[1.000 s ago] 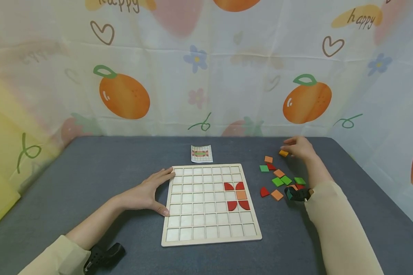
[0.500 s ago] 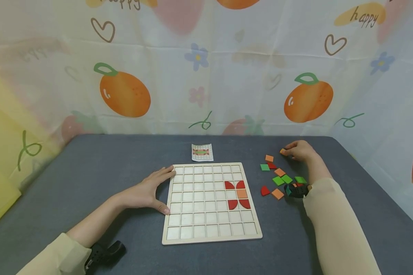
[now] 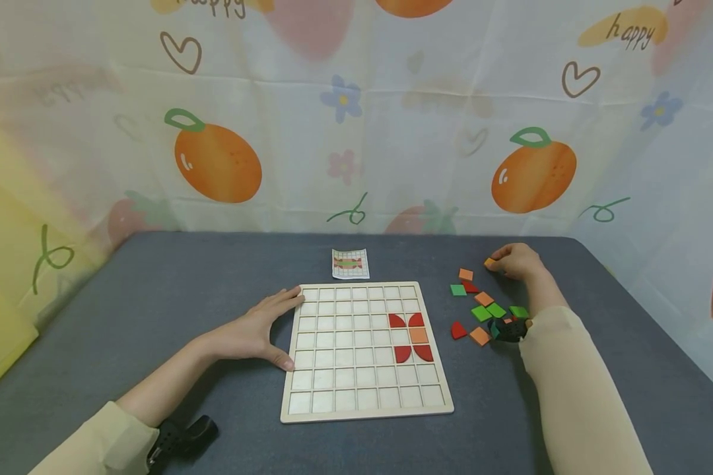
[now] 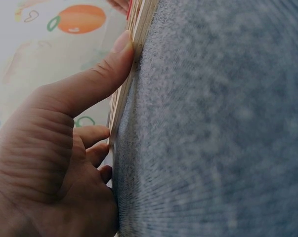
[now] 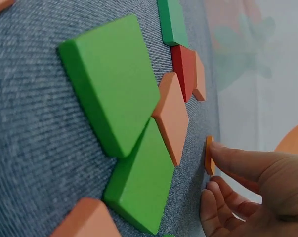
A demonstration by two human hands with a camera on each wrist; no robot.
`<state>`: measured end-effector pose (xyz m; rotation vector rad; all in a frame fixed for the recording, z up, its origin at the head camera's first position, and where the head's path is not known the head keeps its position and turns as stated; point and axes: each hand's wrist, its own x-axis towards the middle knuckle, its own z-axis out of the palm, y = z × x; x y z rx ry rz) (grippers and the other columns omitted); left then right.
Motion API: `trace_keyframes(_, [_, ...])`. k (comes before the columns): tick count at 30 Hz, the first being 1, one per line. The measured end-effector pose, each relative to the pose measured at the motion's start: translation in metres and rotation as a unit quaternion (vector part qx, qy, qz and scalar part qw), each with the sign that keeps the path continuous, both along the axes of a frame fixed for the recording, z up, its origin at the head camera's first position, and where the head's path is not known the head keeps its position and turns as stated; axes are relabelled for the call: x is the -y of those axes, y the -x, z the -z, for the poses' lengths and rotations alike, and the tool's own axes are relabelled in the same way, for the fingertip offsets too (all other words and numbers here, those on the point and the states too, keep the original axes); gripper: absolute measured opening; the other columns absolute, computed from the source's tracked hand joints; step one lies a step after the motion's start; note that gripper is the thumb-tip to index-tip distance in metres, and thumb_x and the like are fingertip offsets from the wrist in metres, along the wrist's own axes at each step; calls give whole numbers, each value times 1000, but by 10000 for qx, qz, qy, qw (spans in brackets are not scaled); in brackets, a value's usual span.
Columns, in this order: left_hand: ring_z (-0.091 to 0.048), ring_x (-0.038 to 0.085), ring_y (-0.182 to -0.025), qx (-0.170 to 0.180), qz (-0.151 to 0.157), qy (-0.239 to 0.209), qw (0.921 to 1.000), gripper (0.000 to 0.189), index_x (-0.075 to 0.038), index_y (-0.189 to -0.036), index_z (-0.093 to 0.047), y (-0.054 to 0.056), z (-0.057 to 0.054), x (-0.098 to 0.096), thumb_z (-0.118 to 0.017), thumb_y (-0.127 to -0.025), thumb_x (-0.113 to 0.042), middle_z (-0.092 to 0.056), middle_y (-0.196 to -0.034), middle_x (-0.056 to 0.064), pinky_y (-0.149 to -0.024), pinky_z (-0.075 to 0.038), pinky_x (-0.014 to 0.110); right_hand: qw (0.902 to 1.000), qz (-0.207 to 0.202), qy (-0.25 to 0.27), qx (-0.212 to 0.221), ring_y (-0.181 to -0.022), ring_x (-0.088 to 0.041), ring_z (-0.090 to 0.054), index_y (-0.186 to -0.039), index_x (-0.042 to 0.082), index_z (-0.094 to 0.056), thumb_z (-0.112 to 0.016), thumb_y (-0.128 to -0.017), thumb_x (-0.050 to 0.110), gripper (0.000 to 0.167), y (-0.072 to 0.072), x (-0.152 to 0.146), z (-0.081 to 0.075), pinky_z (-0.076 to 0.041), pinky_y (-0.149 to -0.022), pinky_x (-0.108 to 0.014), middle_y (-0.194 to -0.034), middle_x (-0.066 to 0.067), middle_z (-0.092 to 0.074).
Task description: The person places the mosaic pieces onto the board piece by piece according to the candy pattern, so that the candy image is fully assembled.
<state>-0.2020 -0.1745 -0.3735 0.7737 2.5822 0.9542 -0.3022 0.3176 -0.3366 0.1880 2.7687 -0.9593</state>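
Grid board [image 3: 356, 359] on dark grey table [image 3: 237, 267], fruit-print cloth [image 3: 297, 165] behind

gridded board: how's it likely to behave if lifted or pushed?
Likely stiff: the gridded board looks wooden and lies flat. Probably light for its size, given the thin edge under the left hand's thumb. A level push should slide it without tipping, since it's broad and low, but tilting could spill the red pieces.
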Motion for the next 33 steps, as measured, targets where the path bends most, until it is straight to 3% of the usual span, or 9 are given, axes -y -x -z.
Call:
trace_keyframes(12, [-3, 48, -153, -22, 42, 14, 10000, 116, -6, -157, -25, -2, -2, 1, -89, -67, -43, -10, -168, 15, -112, -9, 77, 9976, 180, -487, -454, -104, -42, -62, -122, -8, -59, -67, -92, 15, 39, -2, 3, -1, -54, -89, -46, -131, -32, -50])
trace_keyframes(19, [-4, 48, -153, -51, 54, 23, 10000, 116, -5, -156, -26, -2, -2, 1, -89, -67, -43, -12, -168, 16, -112, -9, 77, 9945, 254, -277, -977, -80, -23, -67, -111, -7, -66, -67, -91, 15, 30, -2, 1, 0, -54, -71, -32, -110, -25, -65])
trace_keyframes(22, [-4, 48, -153, -22, 37, 23, 10000, 116, -6, -156, -26, -1, -2, 0, -88, -67, -44, -12, -168, 16, -112, -9, 76, 9947, 246, -58, -998, -86, -27, -68, -118, -5, -65, -65, -94, 19, 34, -3, 0, -2, -54, -75, -35, -107, -23, -69])
trace_keyframes(25, [-3, 47, -153, -8, 22, 18, 10000, 116, -6, -157, -26, -1, -1, 0, -88, -67, -45, -11, -168, 15, -112, -8, 77, 9955, 119, 108, -929, -99, -34, -68, -128, -2, -61, -61, -97, 23, 39, -4, 2, -5, -56, -84, -42, -118, -26, -67])
trace_keyframes(29, [-3, 47, -153, -6, -4, 9, 10000, 117, -6, -157, -25, 0, 0, 0, -88, -67, -46, -11, -168, 15, -112, -8, 77, 9952, -231, 337, -893, -110, -38, -66, -133, -3, -58, -58, -99, 23, 42, -6, 6, -10, -56, -94, -46, -128, -29, -62])
trace_keyframes(33, [-3, 46, -154, -8, -33, 18, 10000, 117, -6, -156, -26, 2, 2, 0, -88, -66, -46, -11, -168, 13, -113, -8, 76, 9922, -631, 513, -945, -109, -37, -67, -133, -4, -58, -59, -99, 20, 41, -6, 13, -13, -57, -93, -45, -128, -29, -62])
